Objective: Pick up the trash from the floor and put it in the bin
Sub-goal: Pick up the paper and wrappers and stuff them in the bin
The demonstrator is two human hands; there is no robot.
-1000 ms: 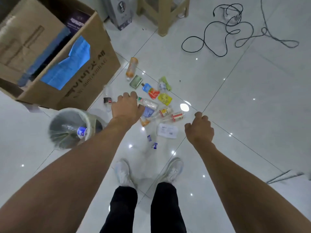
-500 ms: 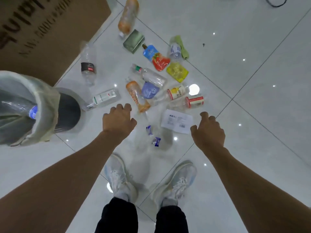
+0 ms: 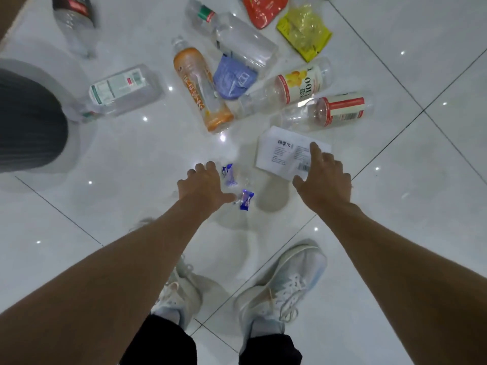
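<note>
Fingers (image 3: 209,167) of the left hand (image 3: 203,187): spread, slightly bent, holding nothing.
Left hand position: low over the glossy white tiled floor (image 3: 118,206); a small blue crinkled sweet wrapper (image 3: 228,175) lies just beside the fingertips and a second blue sweet wrapper (image 3: 246,200) lies by the thumb tip.
Fingers (image 3: 315,151) of the right hand (image 3: 326,180): spread wide, gripping nothing; the forefinger reaches over a flat white printed packet (image 3: 282,154). Whether it touches cannot be told.
Trash further out: an orange-labelled clear plastic bottle (image 3: 200,88), a clear bottle with a white and green label (image 3: 123,90), a crumpled purple-blue wrapper (image 3: 233,79), a clear bottle with a yellow fruit label (image 3: 290,88) and a clear bottle with a red and white label (image 3: 332,110), all lying on their sides, close together.
Top edge: a large clear bottle with a green cap band (image 3: 232,35), a yellow pouch (image 3: 304,35), a red pouch (image 3: 263,9) and a clear bottle with a dark label (image 3: 73,19), partly cut off.
Bin: a dark grey ribbed bin (image 3: 29,122) at the left edge, partly in view, beside the white-and-green bottle.
Feet: two pale lace-up trainers (image 3: 284,291) below the arms.
</note>
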